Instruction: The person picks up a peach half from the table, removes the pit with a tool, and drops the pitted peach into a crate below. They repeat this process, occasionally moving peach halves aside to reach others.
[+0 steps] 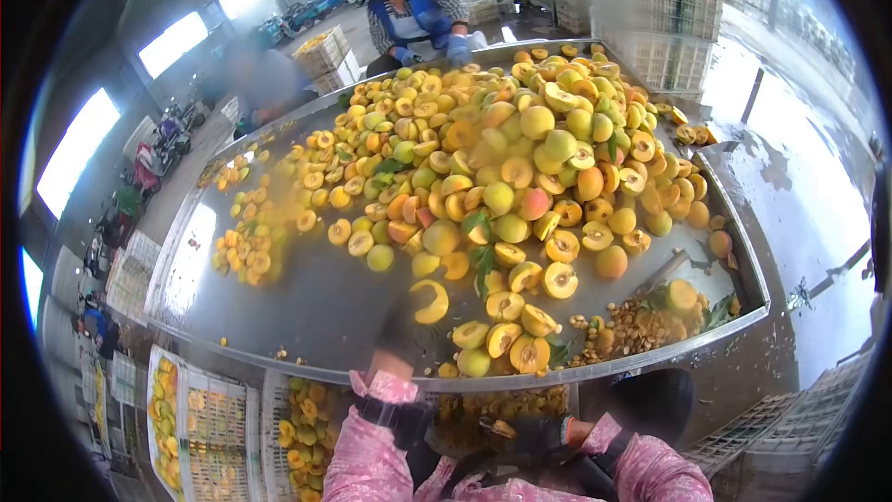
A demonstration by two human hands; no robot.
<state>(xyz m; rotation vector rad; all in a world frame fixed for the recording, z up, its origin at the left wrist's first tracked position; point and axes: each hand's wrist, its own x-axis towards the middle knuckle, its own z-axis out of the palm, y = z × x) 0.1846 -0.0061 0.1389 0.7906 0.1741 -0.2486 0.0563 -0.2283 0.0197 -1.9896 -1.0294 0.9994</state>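
My left hand [400,327], in a dark glove and smeared by motion, reaches over the near edge of a metal table [307,316]. Right by its fingertips is a cut yellow peach half [430,302]. My right hand [541,434], also dark-gloved, is low in front of the table edge with its fingers closed. A small yellowish-brown thing [503,429] shows at its fingertips; I cannot tell what it is. Several peach halves [505,339] lie between the hands and a large heap of whole and cut peaches [520,158].
Peach pits and scraps [641,325] lie at the table's near right corner. Below the near edge stand crates of peaches [218,428]. A co-worker [413,9] in blue gloves works at the far side. Stacked crates [664,28] rise at the back right.
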